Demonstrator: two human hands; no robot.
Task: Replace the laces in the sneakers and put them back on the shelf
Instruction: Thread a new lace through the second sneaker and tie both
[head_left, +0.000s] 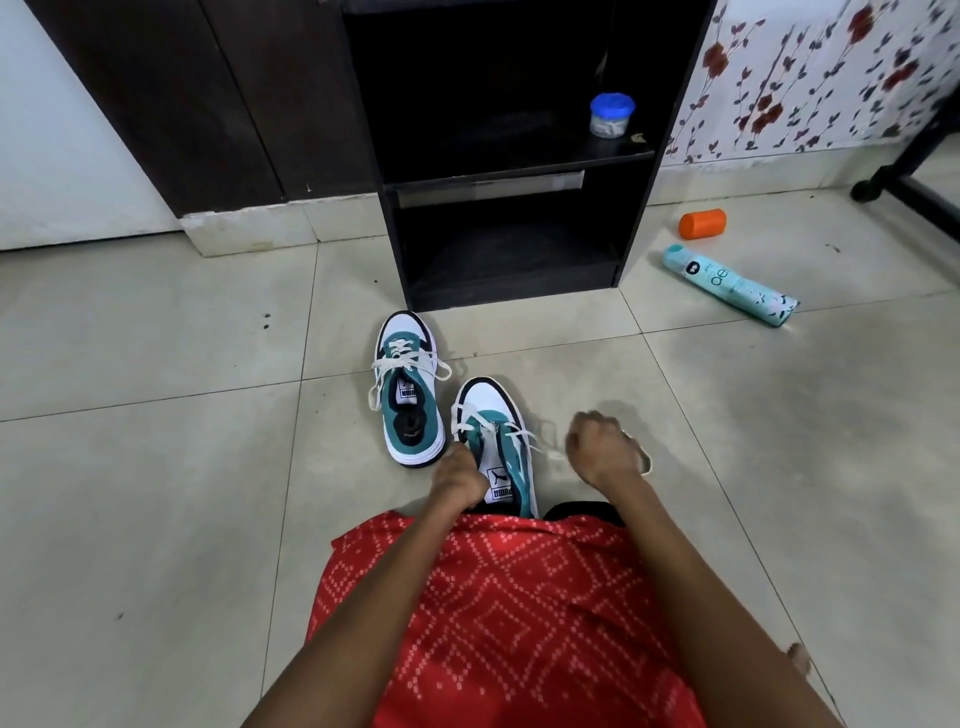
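Note:
Two teal-and-white sneakers stand on the tiled floor in front of a black shelf unit. The far sneaker carries a tied white lace. The near sneaker sits just beyond my knees with a white lace partly threaded. My left hand grips the near sneaker at its left side by the tongue. My right hand, fingers curled, pulls the lace out to the right; the lace end looks blurred.
On the shelf's upper board stands a blue-lidded jar. An orange container and a teal spray can lie on the floor to the right. A black wheeled frame stands at far right. My red patterned garment covers my lap.

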